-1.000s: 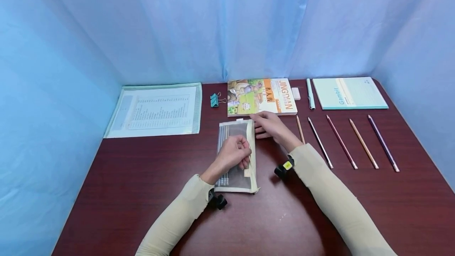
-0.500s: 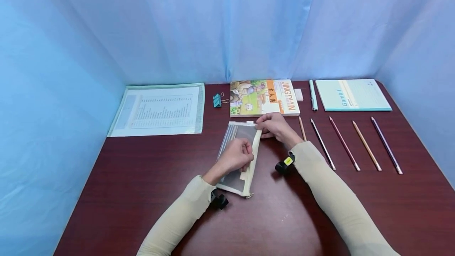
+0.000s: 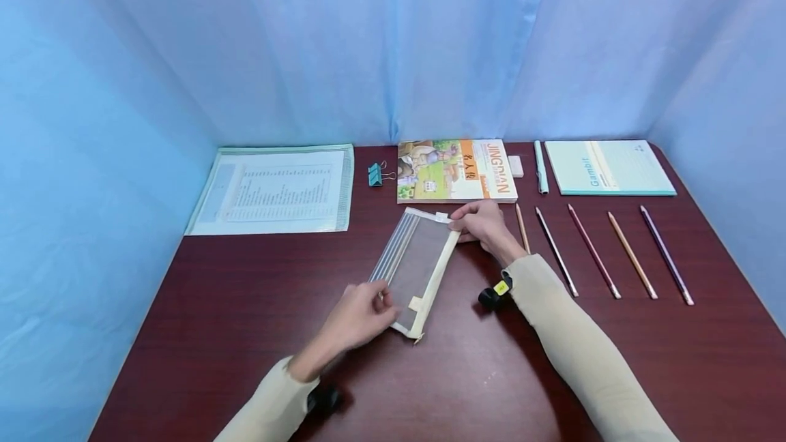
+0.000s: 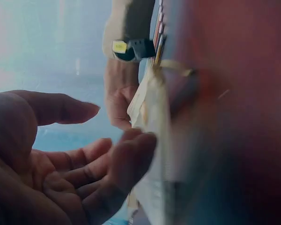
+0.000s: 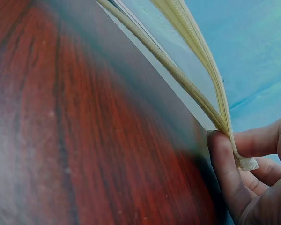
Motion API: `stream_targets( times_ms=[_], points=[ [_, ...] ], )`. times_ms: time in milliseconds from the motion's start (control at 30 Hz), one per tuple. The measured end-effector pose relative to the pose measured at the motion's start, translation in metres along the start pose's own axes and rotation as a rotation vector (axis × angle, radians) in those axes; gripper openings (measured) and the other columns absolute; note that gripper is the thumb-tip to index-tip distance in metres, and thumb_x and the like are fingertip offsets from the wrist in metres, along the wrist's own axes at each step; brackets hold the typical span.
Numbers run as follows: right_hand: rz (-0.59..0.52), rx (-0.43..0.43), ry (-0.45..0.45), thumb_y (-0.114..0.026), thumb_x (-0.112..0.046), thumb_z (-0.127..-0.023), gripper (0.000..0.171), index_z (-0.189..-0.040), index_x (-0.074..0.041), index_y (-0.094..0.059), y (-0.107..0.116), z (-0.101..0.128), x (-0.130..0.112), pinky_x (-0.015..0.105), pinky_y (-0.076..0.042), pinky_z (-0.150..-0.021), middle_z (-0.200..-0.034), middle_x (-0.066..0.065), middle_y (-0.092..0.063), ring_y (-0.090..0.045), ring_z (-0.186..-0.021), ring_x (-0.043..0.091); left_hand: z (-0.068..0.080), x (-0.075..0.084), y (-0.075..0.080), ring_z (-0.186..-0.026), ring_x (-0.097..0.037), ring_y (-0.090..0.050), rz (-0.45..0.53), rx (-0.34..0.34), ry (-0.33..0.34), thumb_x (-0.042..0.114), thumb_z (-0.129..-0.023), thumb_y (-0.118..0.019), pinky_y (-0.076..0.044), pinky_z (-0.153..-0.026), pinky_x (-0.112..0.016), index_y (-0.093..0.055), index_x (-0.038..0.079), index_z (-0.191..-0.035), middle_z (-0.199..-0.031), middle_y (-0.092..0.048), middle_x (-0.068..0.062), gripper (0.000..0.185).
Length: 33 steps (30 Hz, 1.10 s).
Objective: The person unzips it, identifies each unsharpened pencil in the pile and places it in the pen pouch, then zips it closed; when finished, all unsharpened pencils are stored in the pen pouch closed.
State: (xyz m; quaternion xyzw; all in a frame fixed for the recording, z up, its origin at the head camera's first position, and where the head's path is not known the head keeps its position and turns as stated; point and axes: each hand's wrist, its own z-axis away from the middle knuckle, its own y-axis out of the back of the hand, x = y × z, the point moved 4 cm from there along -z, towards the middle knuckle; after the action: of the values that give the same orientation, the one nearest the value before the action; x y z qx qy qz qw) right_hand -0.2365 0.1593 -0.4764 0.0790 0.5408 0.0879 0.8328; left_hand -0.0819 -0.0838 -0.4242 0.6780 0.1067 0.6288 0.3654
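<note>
A see-through mesh zip pouch (image 3: 420, 258) with cream edging lies tilted on the table in the head view, pale stripes running along its left side. My right hand (image 3: 485, 227) pinches its far right corner between thumb and fingertips. In the right wrist view, the two cream zipper tapes (image 5: 178, 77) spread apart and meet at that pinched corner. My left hand (image 3: 361, 314) is beside the pouch's near left end, overlapping it in the head view. Its thumb (image 4: 68, 108) stands apart from the bent fingers, and nothing shows between them.
Several pencils (image 3: 593, 251) lie in a row at the right. Along the back are a document folder (image 3: 276, 189), a teal binder clip (image 3: 376, 174), a book (image 3: 442, 169), an eraser (image 3: 516, 166), a pen (image 3: 540, 168) and a notepad (image 3: 614, 168). Curtains surround the table.
My right hand has taken hold of the pouch's far corner, and the pouch has turned clockwise. My left hand has let go of the cream edge and moved left and nearer.
</note>
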Motion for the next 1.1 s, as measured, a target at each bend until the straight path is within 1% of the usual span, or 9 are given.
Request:
stream_targets(
  times_ms=[100,200,333,400,567,667,867,967,1100],
  points=[
    [-0.008,0.011,-0.001,-0.073,0.003,-0.082,0.017,-0.098,0.006,-0.069,0.003,0.001,0.002,0.030,-0.064,-0.060,-0.069,-0.002,-0.065,-0.067,-0.056,0.006,0.026,-0.011,-0.008,-0.057,-0.007,-0.061,0.203,-0.102,0.077,0.008,-0.085,-0.068,-0.053,-0.048,-0.021,-0.060,0.001,-0.092,-0.073,-0.073,-0.015,0.012],
    [-0.018,0.018,0.004,-0.073,0.003,-0.082,0.017,-0.098,0.007,-0.070,0.006,0.003,0.002,0.029,-0.064,-0.059,-0.065,-0.003,-0.065,-0.067,-0.055,0.006,0.043,-0.017,-0.020,-0.069,-0.011,-0.067,0.444,-0.191,0.135,0.005,-0.087,-0.064,-0.059,-0.058,-0.023,-0.058,-0.007,-0.114,-0.089,-0.073,-0.028,0.030],
    [-0.035,0.025,0.003,-0.073,0.003,-0.082,0.022,-0.102,0.009,-0.069,0.012,0.005,0.003,0.027,-0.063,-0.058,-0.063,-0.003,-0.066,-0.066,-0.055,0.006,0.047,-0.021,-0.031,-0.085,-0.008,-0.068,0.653,-0.202,0.166,0.004,-0.089,-0.059,-0.058,-0.073,-0.019,-0.047,-0.010,-0.135,-0.113,-0.067,-0.037,0.050],
    [-0.026,0.024,-0.007,-0.072,0.002,-0.082,0.024,-0.105,0.010,-0.068,0.013,0.006,0.005,0.026,-0.063,-0.058,-0.063,-0.003,-0.065,-0.065,-0.054,0.005,0.044,-0.022,-0.033,-0.087,-0.006,-0.068,0.704,-0.161,0.183,0.004,-0.089,-0.059,-0.058,-0.076,-0.018,-0.046,-0.010,-0.138,-0.117,-0.065,-0.037,0.053],
    [0.045,0.037,-0.023,-0.072,-0.001,-0.083,0.024,-0.104,0.009,-0.067,0.019,0.016,0.012,0.025,-0.062,-0.056,-0.062,-0.004,-0.064,-0.064,-0.053,0.005,0.038,-0.030,-0.026,-0.083,-0.002,-0.069,0.742,-0.052,0.218,0.001,-0.089,-0.060,-0.059,-0.078,-0.016,-0.049,-0.015,-0.135,-0.112,-0.067,-0.036,0.050],
    [0.147,0.053,0.038,-0.070,-0.002,-0.081,0.020,-0.097,0.008,-0.067,0.023,0.027,0.013,0.025,-0.061,-0.052,-0.059,-0.004,-0.064,-0.063,-0.049,0.005,0.033,-0.039,-0.017,-0.079,-0.002,-0.069,0.771,-0.009,0.250,-0.002,-0.087,-0.060,-0.060,-0.076,-0.017,-0.050,-0.017,-0.133,-0.104,-0.072,-0.028,0.049],
    [0.572,0.118,0.261,-0.068,-0.010,-0.080,0.008,-0.081,-0.004,-0.064,0.025,0.056,0.006,0.024,-0.053,-0.045,-0.055,0.002,-0.065,-0.063,-0.044,0.008,0.008,-0.058,0.000,-0.070,-0.003,-0.066,0.812,0.069,0.313,-0.004,-0.087,-0.061,-0.059,-0.072,-0.018,-0.055,-0.017,-0.129,-0.079,-0.071,0.005,0.044],
    [0.771,0.177,0.340,-0.069,-0.016,-0.080,0.011,-0.077,-0.009,-0.061,0.022,0.068,0.002,0.027,-0.047,-0.047,-0.060,0.004,-0.066,-0.062,-0.050,0.013,-0.007,-0.064,0.008,-0.067,-0.001,-0.065,0.775,0.086,0.334,-0.003,-0.087,-0.062,-0.058,-0.068,-0.016,-0.058,-0.016,-0.126,-0.074,-0.070,0.009,0.041],
    [0.913,0.240,0.390,-0.070,-0.020,-0.082,0.016,-0.076,-0.011,-0.058,0.019,0.079,-0.001,0.035,-0.043,-0.048,-0.067,0.009,-0.062,-0.057,-0.057,0.025,-0.028,-0.069,0.019,-0.065,0.000,-0.064,0.703,0.073,0.343,0.000,-0.088,-0.063,-0.057,-0.064,-0.017,-0.062,-0.015,-0.122,-0.078,-0.073,0.005,0.038]
  ],
)
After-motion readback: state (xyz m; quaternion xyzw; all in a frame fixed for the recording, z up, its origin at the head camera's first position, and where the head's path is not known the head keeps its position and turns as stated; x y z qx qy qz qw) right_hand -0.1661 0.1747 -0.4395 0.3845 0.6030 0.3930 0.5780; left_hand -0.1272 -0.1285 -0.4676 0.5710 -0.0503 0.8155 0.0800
